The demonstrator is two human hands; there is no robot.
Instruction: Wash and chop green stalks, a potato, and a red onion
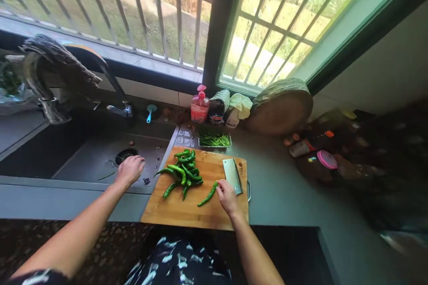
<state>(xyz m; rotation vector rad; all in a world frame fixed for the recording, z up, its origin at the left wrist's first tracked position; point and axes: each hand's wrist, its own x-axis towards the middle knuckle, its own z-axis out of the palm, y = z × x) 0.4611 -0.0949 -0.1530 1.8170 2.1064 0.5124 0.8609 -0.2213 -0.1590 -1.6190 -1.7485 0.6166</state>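
Observation:
A wooden cutting board [187, 211] lies on the grey counter in front of me. A pile of long green chili peppers [183, 172] sits on its left half. One single pepper [207, 196] lies apart near the middle, and my right hand [228, 197] pinches its upper end. A cleaver [232, 175] rests flat on the board just beyond that hand. My left hand [129, 170] hovers over the sink [100, 160] near the drain, its fingers curled, and I cannot tell whether it holds anything.
A metal tray of green stalks [214, 140] stands behind the board. A pink soap bottle [199, 106], cloths and a round wooden block [281, 107] line the windowsill wall. A faucet [113, 84] arches over the sink. Jars and lids [326, 158] crowd the right counter.

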